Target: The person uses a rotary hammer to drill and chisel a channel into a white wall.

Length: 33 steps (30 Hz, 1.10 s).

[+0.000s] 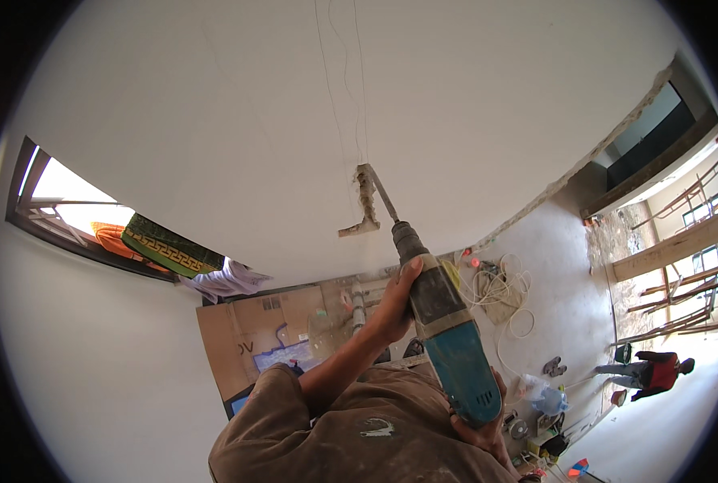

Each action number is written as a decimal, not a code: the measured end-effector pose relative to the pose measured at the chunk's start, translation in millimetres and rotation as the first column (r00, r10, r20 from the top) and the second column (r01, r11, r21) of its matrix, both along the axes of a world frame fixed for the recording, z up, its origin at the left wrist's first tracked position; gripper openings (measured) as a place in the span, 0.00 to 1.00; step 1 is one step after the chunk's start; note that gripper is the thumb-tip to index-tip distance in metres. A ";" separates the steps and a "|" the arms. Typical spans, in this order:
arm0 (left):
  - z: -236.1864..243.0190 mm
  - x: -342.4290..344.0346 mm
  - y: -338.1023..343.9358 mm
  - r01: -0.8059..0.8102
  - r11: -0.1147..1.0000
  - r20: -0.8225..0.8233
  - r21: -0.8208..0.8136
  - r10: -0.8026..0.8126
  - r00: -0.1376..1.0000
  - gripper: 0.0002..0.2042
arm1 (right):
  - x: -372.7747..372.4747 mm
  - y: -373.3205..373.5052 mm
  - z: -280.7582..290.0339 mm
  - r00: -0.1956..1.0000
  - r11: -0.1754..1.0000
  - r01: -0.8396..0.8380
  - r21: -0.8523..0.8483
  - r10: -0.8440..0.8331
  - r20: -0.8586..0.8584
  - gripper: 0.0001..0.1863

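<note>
A teal and grey rotary hammer points away from me, up toward the white wall. My left hand wraps round its front, just behind the chuck. At the rear, my right hand grips the handle end, partly hidden by the housing. The long chisel bit reaches the top of a rough chipped groove in the wall; whether its tip touches cannot be made out. Several thin drawn lines run on upward from the groove.
Below lie a cardboard sheet, a coil of pale cable and a clear plastic bottle. Cloths hang at a window on the left. Another person in red and black is at the right, near timber props.
</note>
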<state>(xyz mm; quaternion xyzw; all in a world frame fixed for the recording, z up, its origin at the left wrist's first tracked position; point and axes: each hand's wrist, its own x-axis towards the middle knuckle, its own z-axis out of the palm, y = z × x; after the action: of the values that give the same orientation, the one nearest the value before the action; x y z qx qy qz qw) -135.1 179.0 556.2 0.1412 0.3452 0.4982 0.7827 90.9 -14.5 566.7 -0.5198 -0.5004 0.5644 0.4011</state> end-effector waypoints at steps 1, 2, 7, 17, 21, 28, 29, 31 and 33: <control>-1.2 -2.1 3.9 0.010 1.000 0.013 0.009 -0.010 1.000 0.30 | -3.0 3.7 2.5 1.000 1.000 0.001 -0.004 -0.001 0.004 0.54; -2.5 -5.0 9.6 0.021 1.000 0.027 0.019 -0.021 0.999 0.30 | -5.7 9.3 4.3 0.999 1.000 -0.001 0.005 0.001 0.041 0.54; -9.3 -9.2 16.2 0.043 0.999 -0.012 0.024 -0.043 0.999 0.32 | -1.9 -3.2 -17.0 0.998 0.999 0.000 0.050 -0.003 0.055 0.54; -22.6 -7.0 12.3 -0.015 1.000 -0.084 0.014 0.016 0.996 0.33 | 36.8 -23.0 -67.3 0.903 0.907 -0.321 0.273 0.206 0.377 0.54; -32.7 -25.2 42.4 -0.017 1.000 0.114 0.009 0.016 0.993 0.30 | -51.4 56.6 11.9 0.949 0.943 -0.093 0.319 -0.013 0.315 0.49; -5.8 -20.3 32.6 -0.073 0.997 0.123 0.026 0.069 0.990 0.31 | -46.2 62.1 47.3 0.997 0.986 -0.072 0.152 0.069 0.031 0.49; -2.7 -14.8 26.5 -0.061 0.998 0.112 0.026 0.058 0.992 0.30 | -40.2 54.8 42.5 0.995 0.978 -0.083 0.191 0.070 0.074 0.49; -4.4 -7.2 8.3 -0.051 0.999 0.093 -0.009 0.051 0.994 0.30 | -33.2 33.4 42.1 0.998 0.987 -0.060 0.149 0.059 0.012 0.49; -2.4 -5.2 -8.2 -0.038 0.999 0.052 0.006 0.038 0.998 0.29 | -24.2 14.8 32.7 0.998 0.984 -0.057 0.166 0.053 0.030 0.49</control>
<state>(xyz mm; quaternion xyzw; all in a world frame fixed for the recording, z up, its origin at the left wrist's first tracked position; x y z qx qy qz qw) -140.3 170.9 553.9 0.1242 0.3255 0.5178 0.7813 66.7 0.3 599.4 -0.4774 -0.5652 0.5247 0.4211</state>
